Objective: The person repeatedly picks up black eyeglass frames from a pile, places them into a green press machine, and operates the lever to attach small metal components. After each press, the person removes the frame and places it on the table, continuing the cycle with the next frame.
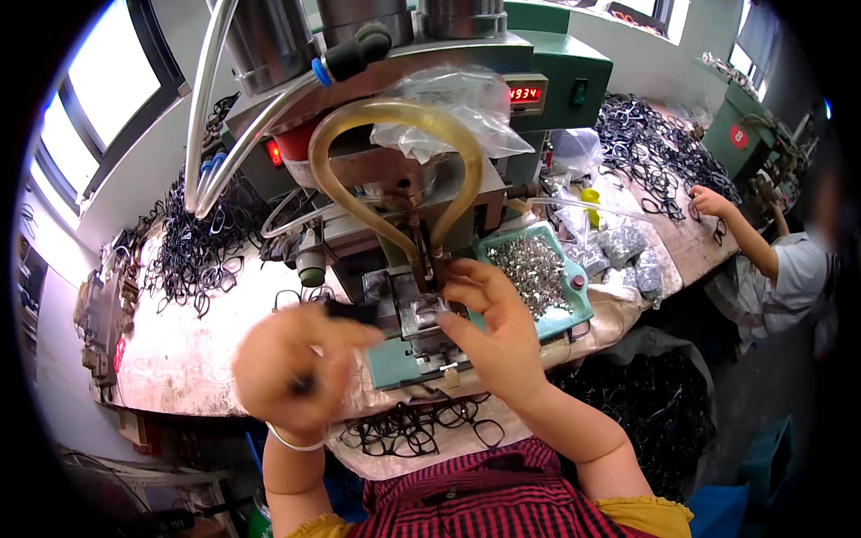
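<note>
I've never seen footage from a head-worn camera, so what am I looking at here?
It is one picture, from the left of two wide fisheye cameras on a worker's head, looking down; that lens bends straight edges. The bare hands in front are the worker's own. The right hand is at a small metal fixture on a green-and-metal machine, below a looped yellowish tube. The left hand is blurred, with something dark beside it; I can't tell what either hand holds. On the bench are heaps of dark eyeglass frames and a teal tray of small pieces. At the right edge is another person.
</note>
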{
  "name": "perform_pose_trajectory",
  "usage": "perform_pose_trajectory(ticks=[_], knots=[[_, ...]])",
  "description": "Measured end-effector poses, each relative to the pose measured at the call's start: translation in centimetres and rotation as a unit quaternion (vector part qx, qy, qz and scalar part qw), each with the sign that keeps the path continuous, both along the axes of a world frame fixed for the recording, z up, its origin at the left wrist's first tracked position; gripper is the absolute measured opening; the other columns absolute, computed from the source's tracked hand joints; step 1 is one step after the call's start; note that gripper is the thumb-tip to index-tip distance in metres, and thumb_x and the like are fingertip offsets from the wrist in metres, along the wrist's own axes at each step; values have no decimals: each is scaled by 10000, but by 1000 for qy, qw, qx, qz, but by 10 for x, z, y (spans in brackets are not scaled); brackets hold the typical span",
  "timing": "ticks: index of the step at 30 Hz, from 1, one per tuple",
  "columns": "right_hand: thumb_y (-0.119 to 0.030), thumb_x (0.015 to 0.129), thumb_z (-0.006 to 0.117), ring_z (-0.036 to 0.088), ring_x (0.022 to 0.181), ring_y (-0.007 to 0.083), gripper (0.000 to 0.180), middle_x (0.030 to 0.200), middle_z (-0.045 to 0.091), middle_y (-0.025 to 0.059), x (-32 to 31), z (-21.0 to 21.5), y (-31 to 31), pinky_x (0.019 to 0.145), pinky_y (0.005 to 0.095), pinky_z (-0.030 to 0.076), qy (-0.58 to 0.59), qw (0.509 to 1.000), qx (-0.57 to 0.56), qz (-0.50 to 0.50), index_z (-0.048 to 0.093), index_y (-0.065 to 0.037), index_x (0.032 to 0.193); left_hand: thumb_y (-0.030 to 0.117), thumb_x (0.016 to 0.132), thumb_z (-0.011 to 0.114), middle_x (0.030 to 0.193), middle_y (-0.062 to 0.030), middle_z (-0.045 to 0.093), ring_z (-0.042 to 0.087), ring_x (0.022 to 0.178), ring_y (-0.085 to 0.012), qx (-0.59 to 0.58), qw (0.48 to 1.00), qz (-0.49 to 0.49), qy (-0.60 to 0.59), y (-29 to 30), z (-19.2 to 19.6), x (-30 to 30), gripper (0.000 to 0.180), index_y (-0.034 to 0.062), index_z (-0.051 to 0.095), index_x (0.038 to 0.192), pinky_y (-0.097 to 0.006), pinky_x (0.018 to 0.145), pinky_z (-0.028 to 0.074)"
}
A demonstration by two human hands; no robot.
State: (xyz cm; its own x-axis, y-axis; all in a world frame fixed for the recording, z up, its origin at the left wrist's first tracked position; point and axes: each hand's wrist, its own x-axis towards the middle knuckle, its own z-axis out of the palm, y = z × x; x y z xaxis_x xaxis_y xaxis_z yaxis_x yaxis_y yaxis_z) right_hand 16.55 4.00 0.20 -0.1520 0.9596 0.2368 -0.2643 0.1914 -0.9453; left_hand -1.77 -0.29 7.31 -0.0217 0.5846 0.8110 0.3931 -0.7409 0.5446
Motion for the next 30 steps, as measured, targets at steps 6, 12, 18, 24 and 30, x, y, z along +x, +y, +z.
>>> perform_pose_trajectory(ticks=[6,12,18,24,30], knots=[[-128,758,731,520,1235,352,296,1193,622,166,67,-51,45,1023,437,416,-468,833,181,-232,691,-79,1048,233,723,837,816,-24,689,636,686,-189,140,932,-94,322,-2,-31,42,386,104,479,650,-288,584,539],[-149,733,748,507,1244,370,237,1215,596,170,105,-98,55,1039,449,402,-494,801,205,-268,693,-98,957,230,731,824,781,-19,669,636,688,-189,144,924,-73,347,0,-42,49,341,102,510,690,-281,591,530],[-92,753,654,529,1225,332,196,1235,591,138,85,-84,85,846,440,504,-564,727,360,-155,596,-56,937,260,734,820,911,-48,694,634,764,-211,109,934,-64,334,-11,-53,43,306,87,568,753,-323,685,541],[-34,836,668,663,834,244,97,877,681,110,99,-88,67,763,331,513,-313,893,144,-290,670,0,926,164,860,652,1123,-100,660,615,951,-233,94,900,329,269,-90,-67,-8,96,88,669,917,-403,930,489],[-8,818,665,654,809,156,132,882,694,77,93,-84,65,773,278,511,-281,917,112,-260,686,0,948,-5,757,756,1228,-133,589,484,1194,-288,-39,879,435,190,-18,-43,-66,110,34,733,857,-394,1012,368]])
